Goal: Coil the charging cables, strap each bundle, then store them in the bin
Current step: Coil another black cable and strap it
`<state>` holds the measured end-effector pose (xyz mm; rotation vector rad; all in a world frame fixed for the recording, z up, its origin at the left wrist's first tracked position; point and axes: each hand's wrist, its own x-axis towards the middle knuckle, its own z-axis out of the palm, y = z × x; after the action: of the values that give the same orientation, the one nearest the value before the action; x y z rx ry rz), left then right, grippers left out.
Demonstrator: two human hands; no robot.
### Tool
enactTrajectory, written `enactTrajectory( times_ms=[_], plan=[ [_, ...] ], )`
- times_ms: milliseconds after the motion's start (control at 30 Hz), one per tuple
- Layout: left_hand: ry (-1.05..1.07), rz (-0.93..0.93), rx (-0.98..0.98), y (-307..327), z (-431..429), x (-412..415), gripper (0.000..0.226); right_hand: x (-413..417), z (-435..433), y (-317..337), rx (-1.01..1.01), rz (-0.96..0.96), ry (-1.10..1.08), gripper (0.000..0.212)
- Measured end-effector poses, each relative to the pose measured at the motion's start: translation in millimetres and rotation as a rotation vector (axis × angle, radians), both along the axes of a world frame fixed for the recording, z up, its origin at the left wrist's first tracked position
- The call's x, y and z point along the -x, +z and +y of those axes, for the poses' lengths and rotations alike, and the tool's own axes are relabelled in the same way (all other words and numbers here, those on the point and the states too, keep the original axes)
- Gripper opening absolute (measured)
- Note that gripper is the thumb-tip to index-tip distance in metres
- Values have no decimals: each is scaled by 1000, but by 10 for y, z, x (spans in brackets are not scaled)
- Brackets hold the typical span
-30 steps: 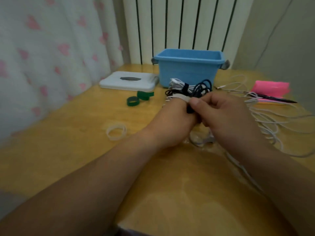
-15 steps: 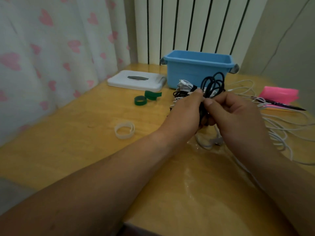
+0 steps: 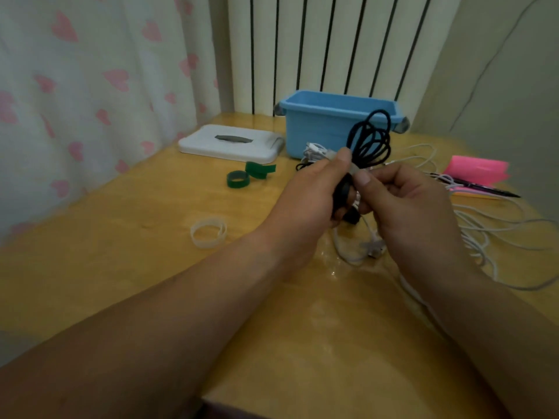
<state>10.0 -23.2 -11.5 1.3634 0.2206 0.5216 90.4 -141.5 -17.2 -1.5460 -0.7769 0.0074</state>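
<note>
**Black cable bundle held above a wooden tabletop**

A pale curtain printed with pink hearts is seen along the left, and a glossy yellow wooden table fills the lower view. On it are laid a translucent white strap loop, two rolled green straps and a flat white plastic lid. A white ribbed radiator is set against the back wall, and a light blue plastic bin is placed before it.

The coiled black charging cable is held above the table in front of the bin, with its loops standing upward. Its lower part is gripped by the left hand. A pale strap at the coil's waist is pinched by the right hand.

Loose white cables are spread to the right, near a folded pink sheet and a black pen.

A white cable bundle is partly hidden behind the left hand. How far the strap is wrapped cannot be made out. The loose cables are cut off at the right edge.
</note>
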Motion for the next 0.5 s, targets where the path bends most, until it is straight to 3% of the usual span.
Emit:
enactTrajectory(
  times_ms=[200,333,500],
  plan=[
    [6,-30,63,-17,32,-17,49,44,-30,23,-58,-16,73,15],
    [-92,-108,0,-5,85,-15,37,23,-15,16,-53,23,122,16],
    [-172,-117,-15,22,174,-4,42,22,-16,49,-83,130,365,22]
  ],
)
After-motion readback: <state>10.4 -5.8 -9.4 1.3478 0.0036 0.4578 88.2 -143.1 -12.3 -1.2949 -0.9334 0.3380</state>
